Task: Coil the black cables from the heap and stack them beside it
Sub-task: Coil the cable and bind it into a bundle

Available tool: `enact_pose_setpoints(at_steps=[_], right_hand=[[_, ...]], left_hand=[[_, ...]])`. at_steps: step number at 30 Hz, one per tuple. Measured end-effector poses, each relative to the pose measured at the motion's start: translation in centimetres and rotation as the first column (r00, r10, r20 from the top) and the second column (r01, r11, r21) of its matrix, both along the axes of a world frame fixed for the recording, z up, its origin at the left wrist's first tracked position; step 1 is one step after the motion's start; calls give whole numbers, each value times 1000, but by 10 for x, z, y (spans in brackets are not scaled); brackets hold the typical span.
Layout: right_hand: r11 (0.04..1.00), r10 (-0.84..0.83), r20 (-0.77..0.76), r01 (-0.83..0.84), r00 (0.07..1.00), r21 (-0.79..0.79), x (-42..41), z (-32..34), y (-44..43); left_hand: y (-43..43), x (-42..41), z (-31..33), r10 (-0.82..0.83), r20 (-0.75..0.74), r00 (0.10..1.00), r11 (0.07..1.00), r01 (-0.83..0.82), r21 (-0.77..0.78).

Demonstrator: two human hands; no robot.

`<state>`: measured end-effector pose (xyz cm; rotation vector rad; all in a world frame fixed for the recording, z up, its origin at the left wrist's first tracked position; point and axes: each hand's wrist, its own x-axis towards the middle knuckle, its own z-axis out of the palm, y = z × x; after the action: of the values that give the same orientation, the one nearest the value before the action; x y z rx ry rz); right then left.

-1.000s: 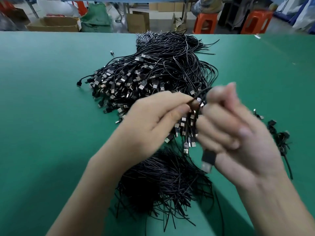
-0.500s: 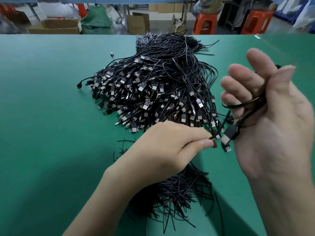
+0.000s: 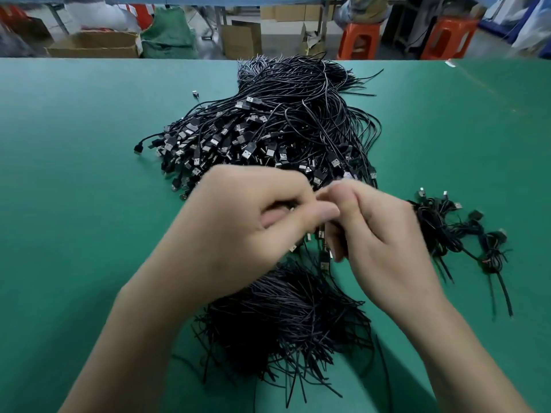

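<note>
Black USB cables lie in one big tangled heap point(image 3: 268, 129) on the green surface point(image 3: 74, 174), with the plug ends bunched on the heap's near-left side and the loose tails running to its far side. Both hands meet just in front of the heap's near edge, raised above the surface.

The right hand point(image 3: 381, 242) has its fingers curled and grips the held cable point(image 3: 325, 260). One USB plug of that cable hangs down between the two hands. Motion blur means the loops inside the fist are not readable.

The left hand point(image 3: 247, 222) also has curled fingers. Its thumb and forefinger pinch at the same cable where they touch the right hand's fingertips, but the contact point is mostly hidden.

Coiled cables point(image 3: 453, 231) sit in a small loose stack right of the heap. They are apart from it, and a few tails stick out toward the near side.

A pile of thin black ties point(image 3: 283, 323) lies on the near side of the heap, under the wrists, touching or almost touching the heap's near edge. A single loose connector point(image 3: 195, 93) sits on the surface off the heap's far-left side.

Beyond the far edge of the surface, behind the heap, are cardboard boxes point(image 3: 95, 44) and two orange stools point(image 3: 359, 40).
</note>
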<state>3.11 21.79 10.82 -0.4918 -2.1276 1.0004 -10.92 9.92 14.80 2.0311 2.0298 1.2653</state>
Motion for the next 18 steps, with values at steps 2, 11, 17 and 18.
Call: enact_pose_setpoints(at_steps=[2, 11, 17, 18], right_hand=[[943, 200, -1, -193, 980, -273, 0, 2, -1], [440, 333, -527, -624, 782, -646, -3, 13, -12], [715, 14, -621, -442, 784, -541, -2, 16, -3], [798, 10, -591, -362, 807, -481, 0, 15, -1]], left_hand=[[-2, -9, -1, 50, 33, 998, 995, -53, 84], [16, -9, -28, -69, 269, 961, 997, 76, -12], [20, 13, -29, -108, 143, 984, 924, 152, -351], [20, 16, -26, -129, 118, 985, 908, 165, -386]])
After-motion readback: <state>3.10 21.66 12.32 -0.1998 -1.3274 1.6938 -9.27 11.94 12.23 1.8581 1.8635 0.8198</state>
